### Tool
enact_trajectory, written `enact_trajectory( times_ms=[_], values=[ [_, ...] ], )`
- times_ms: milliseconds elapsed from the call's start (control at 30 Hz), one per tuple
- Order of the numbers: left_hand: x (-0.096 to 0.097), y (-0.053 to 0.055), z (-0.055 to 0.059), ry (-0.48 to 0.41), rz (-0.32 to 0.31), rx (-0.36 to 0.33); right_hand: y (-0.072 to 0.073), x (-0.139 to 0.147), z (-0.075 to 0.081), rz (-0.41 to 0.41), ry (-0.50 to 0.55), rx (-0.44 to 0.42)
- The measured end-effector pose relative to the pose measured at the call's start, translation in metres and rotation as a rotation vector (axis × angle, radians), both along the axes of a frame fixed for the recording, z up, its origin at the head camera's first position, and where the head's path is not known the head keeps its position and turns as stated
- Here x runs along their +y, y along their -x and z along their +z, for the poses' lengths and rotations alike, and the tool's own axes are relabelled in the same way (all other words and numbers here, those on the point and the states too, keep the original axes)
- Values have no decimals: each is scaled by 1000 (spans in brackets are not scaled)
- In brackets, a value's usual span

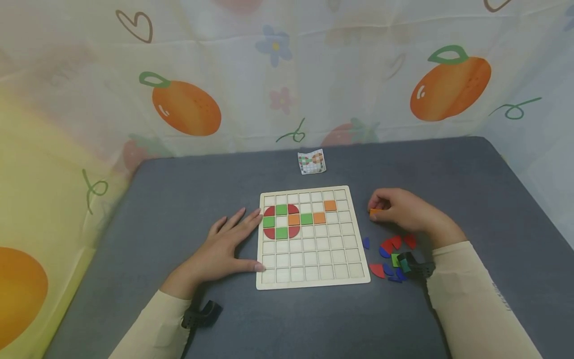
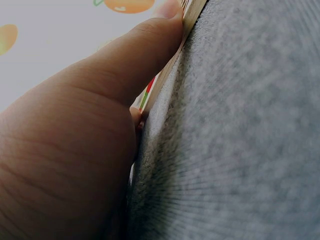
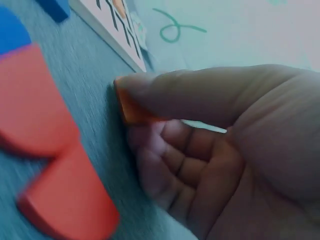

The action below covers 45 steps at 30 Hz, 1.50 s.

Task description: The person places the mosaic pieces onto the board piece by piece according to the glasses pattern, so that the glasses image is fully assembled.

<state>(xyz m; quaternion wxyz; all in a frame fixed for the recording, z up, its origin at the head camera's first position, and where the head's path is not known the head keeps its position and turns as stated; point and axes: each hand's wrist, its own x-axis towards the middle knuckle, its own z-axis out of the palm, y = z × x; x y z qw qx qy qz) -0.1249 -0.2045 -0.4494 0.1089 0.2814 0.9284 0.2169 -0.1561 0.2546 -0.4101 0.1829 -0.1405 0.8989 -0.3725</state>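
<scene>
My right hand (image 1: pixel 405 212) pinches an orange square tile (image 3: pixel 131 107) between thumb and fingers, just right of the wooden grid board (image 1: pixel 314 279). My left hand (image 1: pixel 219 252) lies with fingers spread at the board's left side, the thumb (image 2: pixel 135 55) and fingertips at its edge. On the board, red quarter-round tiles (image 1: pixel 293 232) and green square tiles (image 1: pixel 281 233) ring a bare cell at the upper left. Orange square tiles (image 1: pixel 319 218) and another green tile (image 1: pixel 306 219) continue to the right along a row, with one more orange tile (image 1: pixel 330 205) above.
Loose red pieces (image 1: pixel 377 270), blue pieces (image 1: pixel 388 269) and a green tile (image 1: pixel 395 260) lie right of the board, below my right hand. A small printed pattern card (image 1: pixel 312 162) lies behind the board on the grey table (image 1: pixel 202 184). A patterned curtain (image 1: pixel 242 65) hangs at the back.
</scene>
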Motion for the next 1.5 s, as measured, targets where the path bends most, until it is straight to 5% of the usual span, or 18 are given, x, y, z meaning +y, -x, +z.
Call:
enact_trajectory(
  times_ms=[367, 833, 1500],
  values=[
    [0, 1, -1, -2, 0, 2, -2, -26, -3, -67, 129, -4],
    [1, 1, 0, -24, -7, 4, -2, -52, -13, -272, 204, -117],
    [-1, 1, -2, -8, 0, -1, -2, -58, -12, -279, 215, -144]
  ],
)
